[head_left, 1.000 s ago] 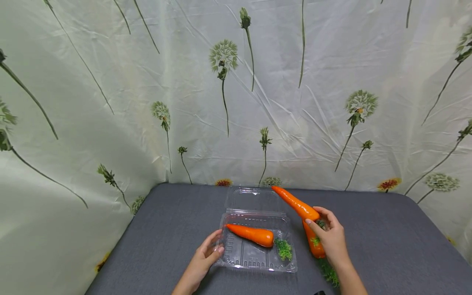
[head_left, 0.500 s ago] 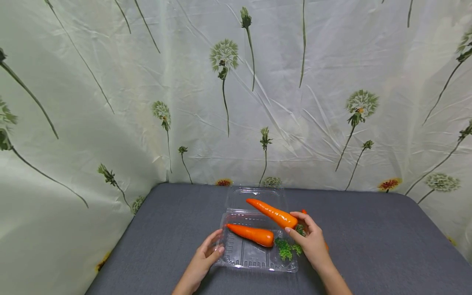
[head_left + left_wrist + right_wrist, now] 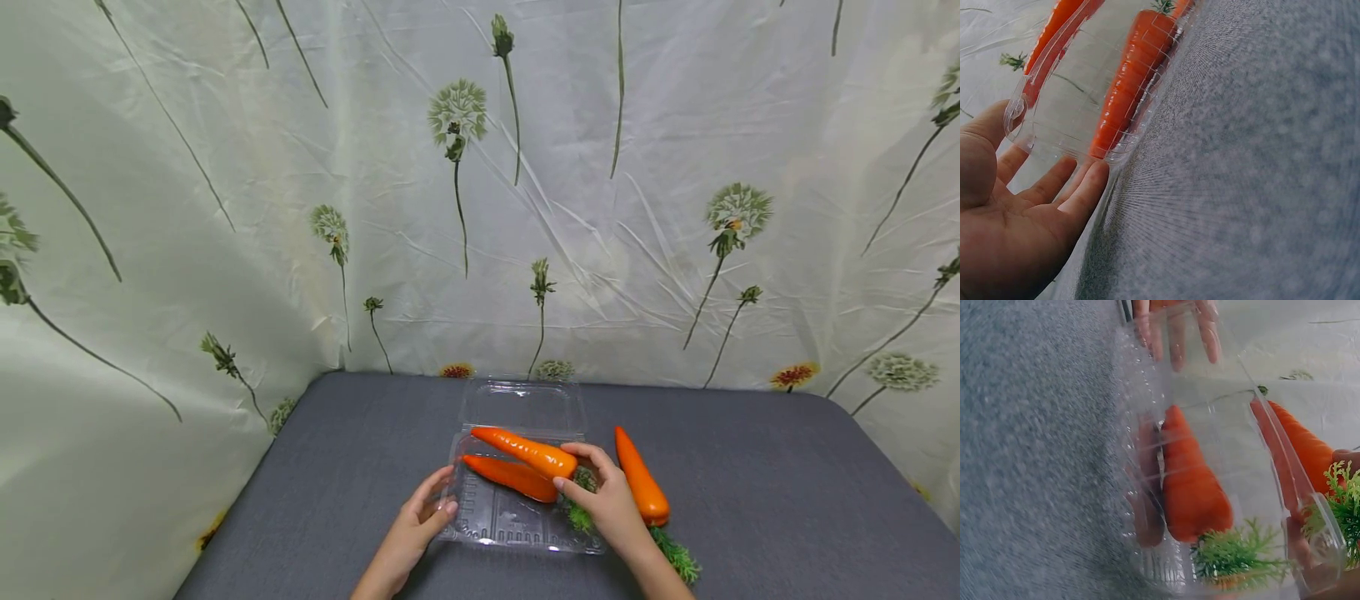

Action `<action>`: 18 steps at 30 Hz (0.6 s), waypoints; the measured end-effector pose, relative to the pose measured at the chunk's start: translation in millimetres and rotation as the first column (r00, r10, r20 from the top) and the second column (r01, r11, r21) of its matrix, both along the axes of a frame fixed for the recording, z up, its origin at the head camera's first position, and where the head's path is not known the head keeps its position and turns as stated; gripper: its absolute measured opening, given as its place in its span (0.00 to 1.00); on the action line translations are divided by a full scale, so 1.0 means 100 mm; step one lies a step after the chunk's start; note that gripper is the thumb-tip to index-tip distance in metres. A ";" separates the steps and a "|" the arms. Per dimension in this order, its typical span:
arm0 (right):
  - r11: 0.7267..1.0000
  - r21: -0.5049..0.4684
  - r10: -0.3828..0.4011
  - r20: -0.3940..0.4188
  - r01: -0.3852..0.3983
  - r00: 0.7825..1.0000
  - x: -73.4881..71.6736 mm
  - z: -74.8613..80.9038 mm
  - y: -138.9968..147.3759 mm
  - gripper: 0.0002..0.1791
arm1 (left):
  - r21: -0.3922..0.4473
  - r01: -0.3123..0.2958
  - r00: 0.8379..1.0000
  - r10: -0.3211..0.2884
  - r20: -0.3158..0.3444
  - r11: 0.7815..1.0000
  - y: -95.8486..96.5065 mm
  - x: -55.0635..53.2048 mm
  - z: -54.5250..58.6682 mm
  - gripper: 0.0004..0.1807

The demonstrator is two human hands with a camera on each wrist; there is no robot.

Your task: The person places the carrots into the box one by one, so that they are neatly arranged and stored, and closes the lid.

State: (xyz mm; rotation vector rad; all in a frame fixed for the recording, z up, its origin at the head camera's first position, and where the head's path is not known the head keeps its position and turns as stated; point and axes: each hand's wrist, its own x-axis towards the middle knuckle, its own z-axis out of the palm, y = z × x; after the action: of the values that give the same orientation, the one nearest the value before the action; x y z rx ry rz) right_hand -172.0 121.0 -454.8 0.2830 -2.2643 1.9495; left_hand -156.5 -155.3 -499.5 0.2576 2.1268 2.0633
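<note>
My left hand (image 3: 408, 527) holds the left side of a clear plastic clamshell box (image 3: 510, 525), thumb at its rim and fingers against the outer wall. The box stands with its lid (image 3: 521, 406) folded back. Inside lies an orange carrot (image 3: 517, 482) with green leaves, its tip to the left. Above it, my right hand (image 3: 611, 500) grips a second carrot (image 3: 521, 450) by its thick leafy end. In the right wrist view this held carrot (image 3: 1300, 444) shows beyond the box rim, its leaves (image 3: 1341, 500) by the hand.
A third carrot (image 3: 641, 483) lies on the grey cloth-covered table (image 3: 772, 492), right of the box, beside my right forearm. Its green leaves (image 3: 677, 554) point toward me. A pale curtain with dandelion prints (image 3: 600, 208) hangs behind the table.
My right hand has carried its carrot leftward and down, from above the loose carrot on the right to over the one in the box. The left hand has stayed at the box's side.
</note>
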 end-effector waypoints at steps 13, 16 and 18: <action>0.995 0.092 0.041 -0.021 -0.039 0.999 0.00 -0.09 -0.08 0.20 | 0.012 -0.006 1.000 0.006 -0.030 1.000 0.01 -0.01 -0.04 0.30; 0.990 0.131 0.046 -0.015 -0.044 0.999 0.00 -0.09 -0.08 0.20 | 0.014 -0.006 1.000 0.007 -0.030 1.000 0.00 -0.01 -0.03 0.30; 0.985 0.165 0.047 -0.009 -0.044 0.999 0.01 -0.07 -0.09 0.20 | 0.013 -0.006 1.000 0.006 -0.029 1.000 0.00 -0.01 -0.03 0.29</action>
State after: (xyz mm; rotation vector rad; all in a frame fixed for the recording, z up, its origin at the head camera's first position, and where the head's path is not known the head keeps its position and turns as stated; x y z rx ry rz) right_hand -170.7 112.3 -462.3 0.3679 -2.4352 1.7773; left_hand -157.6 -155.0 -502.3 0.2841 2.1338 2.0900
